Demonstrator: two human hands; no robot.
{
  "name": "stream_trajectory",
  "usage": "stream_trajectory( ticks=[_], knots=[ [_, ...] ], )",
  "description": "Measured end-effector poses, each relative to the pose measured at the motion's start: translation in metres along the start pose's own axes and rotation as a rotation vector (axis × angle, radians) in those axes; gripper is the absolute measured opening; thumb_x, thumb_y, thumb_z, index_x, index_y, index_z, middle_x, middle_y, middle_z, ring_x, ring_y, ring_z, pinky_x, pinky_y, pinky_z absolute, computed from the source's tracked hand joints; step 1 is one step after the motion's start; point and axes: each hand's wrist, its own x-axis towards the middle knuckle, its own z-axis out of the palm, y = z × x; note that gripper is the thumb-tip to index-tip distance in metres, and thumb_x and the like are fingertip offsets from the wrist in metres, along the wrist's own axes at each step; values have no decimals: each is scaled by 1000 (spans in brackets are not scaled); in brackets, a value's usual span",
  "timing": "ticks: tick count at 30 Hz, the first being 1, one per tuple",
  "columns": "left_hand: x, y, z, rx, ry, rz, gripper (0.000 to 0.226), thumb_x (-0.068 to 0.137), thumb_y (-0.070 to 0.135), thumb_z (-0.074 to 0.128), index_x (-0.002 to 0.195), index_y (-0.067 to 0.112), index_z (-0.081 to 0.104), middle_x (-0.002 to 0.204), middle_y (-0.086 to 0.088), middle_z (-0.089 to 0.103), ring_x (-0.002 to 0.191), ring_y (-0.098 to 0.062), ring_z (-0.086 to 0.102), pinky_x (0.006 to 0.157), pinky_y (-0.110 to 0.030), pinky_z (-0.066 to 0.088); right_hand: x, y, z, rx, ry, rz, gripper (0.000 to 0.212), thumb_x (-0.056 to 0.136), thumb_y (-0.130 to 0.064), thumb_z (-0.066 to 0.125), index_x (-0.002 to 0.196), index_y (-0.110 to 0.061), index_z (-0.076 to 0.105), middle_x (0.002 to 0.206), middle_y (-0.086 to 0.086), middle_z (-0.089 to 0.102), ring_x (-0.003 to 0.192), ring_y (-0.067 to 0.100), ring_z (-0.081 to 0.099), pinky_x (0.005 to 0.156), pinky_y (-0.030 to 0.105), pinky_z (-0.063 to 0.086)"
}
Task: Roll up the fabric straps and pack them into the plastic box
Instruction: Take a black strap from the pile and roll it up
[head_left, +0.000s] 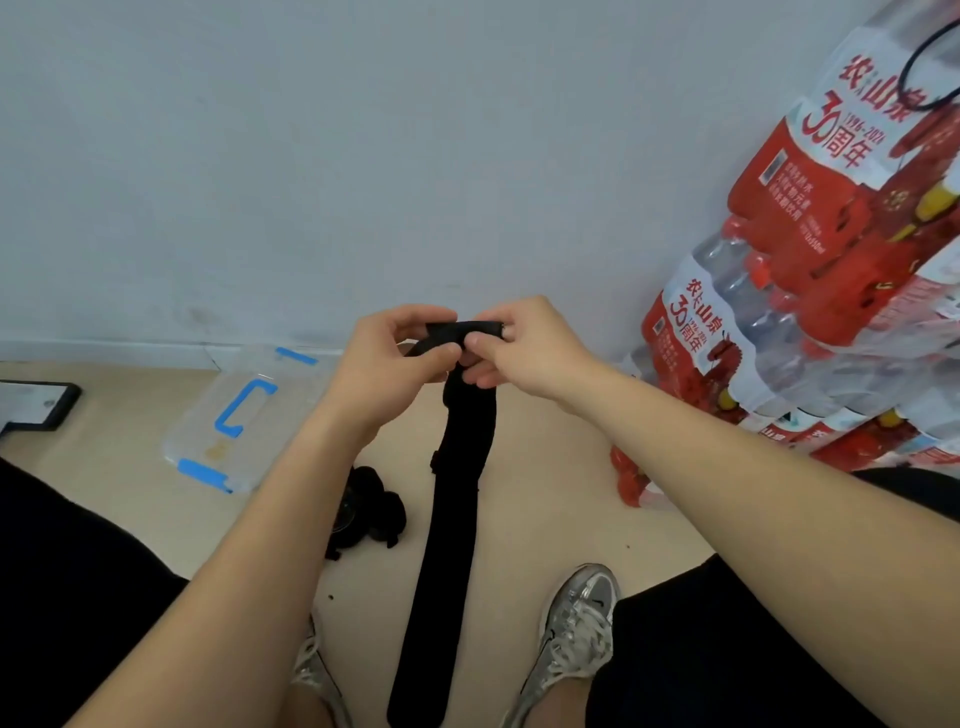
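Meanwhile, your left hand (395, 358) and right hand (524, 345) pinched the black strap (457, 499) at its top end. Rolling tightly with edges aligned would have served best.

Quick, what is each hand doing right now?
Left hand: closed, pinching the top end of the black strap.
Right hand: closed on the same end, at the small roll.

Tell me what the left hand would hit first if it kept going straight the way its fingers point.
Its fingers point right, so the left hand would first meet the right hand, which pinches the same black strap; they look almost touching already, though depth is unclear.
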Motion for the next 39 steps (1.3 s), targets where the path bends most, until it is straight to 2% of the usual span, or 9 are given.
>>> stream_trajectory(
  ticks=[3,6,9,12,19,24,27,31,39],
  knots=[
    [1,4,0,122,88,82,23,94,10,81,115,18,80,102,-2,80,88,-24,79,85,-35,65,-2,0,-6,-409,43,-177,20,106,-25,65,91,-21,78,67,0,70,58,13,67,62,30,53],
    [2,4,0,321,156,160,16,94,17,81,104,30,79,106,6,70,92,-7,70,81,-13,54,-3,-1,-6,-598,105,-326,21,105,-26,66,96,-17,82,77,5,62,81,19,55,73,35,42],
    [2,3,0,369,134,184,11,97,18,76,102,27,72,112,0,63,97,-4,65,76,-3,43,-6,-1,-6,-595,109,-418,20,107,-19,61,108,-14,80,89,5,73,90,25,64,85,40,50],
    [3,7,-3,304,44,181,12,101,13,71,96,20,63,94,-5,77,81,-22,70,71,-31,54,-10,1,-7,-488,167,-430,16,105,-18,65,120,-21,70,81,-10,74,80,18,69,84,34,54],
    [19,35,-19,181,-114,-31,15,96,3,77,96,17,82,90,-9,83,91,-34,81,87,-46,66,-6,-11,-13,-236,124,-232,15,95,-7,73,94,-21,67,84,3,79,60,19,78,61,40,66],
    [27,57,-41,247,-367,-151,19,95,7,81,102,23,87,95,-13,83,90,-26,83,75,-30,67,-7,-21,-11,-225,59,-169,12,87,-1,72,90,-13,70,71,8,79,64,20,80,66,40,69],
    [26,60,-45,238,-360,-171,20,97,3,77,105,20,86,95,-14,83,89,-28,83,75,-32,67,-6,-30,-7,-360,35,-230,11,86,-5,69,90,-15,66,72,5,78,67,18,79,67,39,67],
    [23,62,-34,116,-302,-157,27,96,-5,69,104,14,86,99,-13,83,94,-26,82,74,-30,66,-9,-37,-10,-646,55,-352,10,89,-16,65,93,-21,58,90,1,70,90,25,67,76,42,58],
    [22,55,-23,34,-305,-155,15,95,5,79,108,8,85,104,-11,84,98,-22,81,80,-27,65,-12,-29,-22,-752,102,-433,2,93,-16,69,92,-18,68,94,2,76,85,24,66,79,43,58]
  ],
)
